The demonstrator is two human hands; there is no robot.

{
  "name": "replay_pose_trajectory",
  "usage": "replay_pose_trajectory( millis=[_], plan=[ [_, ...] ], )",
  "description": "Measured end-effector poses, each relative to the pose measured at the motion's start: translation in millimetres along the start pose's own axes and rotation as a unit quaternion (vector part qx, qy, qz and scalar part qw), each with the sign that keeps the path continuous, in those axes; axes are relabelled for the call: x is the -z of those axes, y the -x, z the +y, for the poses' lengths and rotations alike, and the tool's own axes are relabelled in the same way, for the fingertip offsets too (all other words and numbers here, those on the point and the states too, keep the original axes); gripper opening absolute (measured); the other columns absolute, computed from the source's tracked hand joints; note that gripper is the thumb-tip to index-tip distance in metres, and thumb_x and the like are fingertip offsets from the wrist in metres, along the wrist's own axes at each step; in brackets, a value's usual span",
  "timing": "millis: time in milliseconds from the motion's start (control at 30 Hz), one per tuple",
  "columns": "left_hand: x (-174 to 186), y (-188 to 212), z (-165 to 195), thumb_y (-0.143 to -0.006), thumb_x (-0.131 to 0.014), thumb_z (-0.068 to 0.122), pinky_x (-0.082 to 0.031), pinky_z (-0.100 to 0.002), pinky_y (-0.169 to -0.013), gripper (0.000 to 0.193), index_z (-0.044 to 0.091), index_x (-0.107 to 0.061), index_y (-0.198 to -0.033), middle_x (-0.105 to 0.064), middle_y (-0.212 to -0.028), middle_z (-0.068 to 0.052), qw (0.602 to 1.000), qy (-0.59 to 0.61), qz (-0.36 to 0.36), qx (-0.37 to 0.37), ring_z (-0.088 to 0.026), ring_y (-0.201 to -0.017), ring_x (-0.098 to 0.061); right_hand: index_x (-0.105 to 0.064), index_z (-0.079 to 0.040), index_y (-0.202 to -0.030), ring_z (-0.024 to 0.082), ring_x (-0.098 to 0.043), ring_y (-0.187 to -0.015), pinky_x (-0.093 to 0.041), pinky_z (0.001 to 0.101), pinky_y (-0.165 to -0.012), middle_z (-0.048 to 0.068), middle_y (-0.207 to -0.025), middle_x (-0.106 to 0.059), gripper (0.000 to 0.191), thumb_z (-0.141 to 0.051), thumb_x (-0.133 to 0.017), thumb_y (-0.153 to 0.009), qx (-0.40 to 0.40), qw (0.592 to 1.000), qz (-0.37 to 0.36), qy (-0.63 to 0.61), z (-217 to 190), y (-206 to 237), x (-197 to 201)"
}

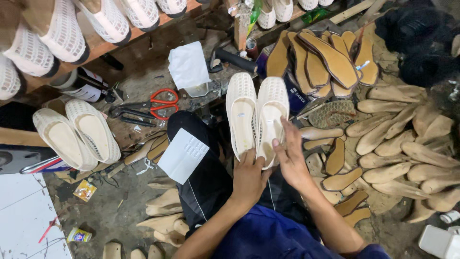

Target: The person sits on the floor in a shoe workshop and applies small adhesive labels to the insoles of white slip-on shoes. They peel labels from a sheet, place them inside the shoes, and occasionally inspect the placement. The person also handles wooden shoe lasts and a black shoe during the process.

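Observation:
I hold a pair of cream mesh slip-on shoes [256, 117] side by side over my lap, toes pointing away from me. My left hand [249, 177] grips them from below at the heels. My right hand [290, 153] lies flat against the outer side of the right shoe, fingers stretched along its edge. My dark trouser leg [201, 158] runs under the shoes, and a white paper sheet [183, 155] rests on it.
Another cream pair [76, 133] sits at the left. More shoes line a wooden rack [103, 48] at the top. Red-handled scissors [160, 103], brown insoles [321, 62] and several wooden lasts [407, 139] crowd the floor.

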State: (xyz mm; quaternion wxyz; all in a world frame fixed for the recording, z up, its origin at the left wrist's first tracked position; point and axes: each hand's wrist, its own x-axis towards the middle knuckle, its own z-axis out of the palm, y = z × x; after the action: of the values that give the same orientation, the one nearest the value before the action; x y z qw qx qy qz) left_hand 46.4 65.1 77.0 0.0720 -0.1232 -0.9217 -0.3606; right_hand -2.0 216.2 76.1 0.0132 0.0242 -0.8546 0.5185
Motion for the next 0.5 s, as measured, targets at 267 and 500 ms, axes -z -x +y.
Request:
replay_pose_trajectory(
  millis=[267, 500],
  plan=[
    [0, 2, -18, -0.096, -0.067, 0.004, -0.052, -0.047, -0.097, 0.072, 0.002, -0.034, -0.159, -0.061, -0.13, -0.021, 0.992, 0.099, 0.075, 0.027, -0.04, -0.117, -0.06, -0.029, -0.003, -0.159, 0.039, -0.03, -0.154, -0.022, 0.0408, -0.124, 0.024, -0.165, -0.033, 0.064, -0.003, -0.051, -0.099, 0.04, 0.997, 0.006, -0.067, 20, 13, -7],
    [-9, -13, -36, -0.084, -0.07, -0.004, -0.045, -0.039, -0.111, 0.1, 0.001, -0.007, -0.161, -0.04, -0.155, -0.02, 0.898, 0.405, 0.115, 0.128, -0.029, -0.137, -0.05, -0.055, -0.005, -0.143, 0.042, -0.04, -0.14, -0.038, 0.0466, -0.114, 0.025, -0.16, -0.038, 0.046, -0.007, -0.058, -0.096, 0.082, 0.982, 0.024, 0.171, -17, 25, 2]
  ],
)
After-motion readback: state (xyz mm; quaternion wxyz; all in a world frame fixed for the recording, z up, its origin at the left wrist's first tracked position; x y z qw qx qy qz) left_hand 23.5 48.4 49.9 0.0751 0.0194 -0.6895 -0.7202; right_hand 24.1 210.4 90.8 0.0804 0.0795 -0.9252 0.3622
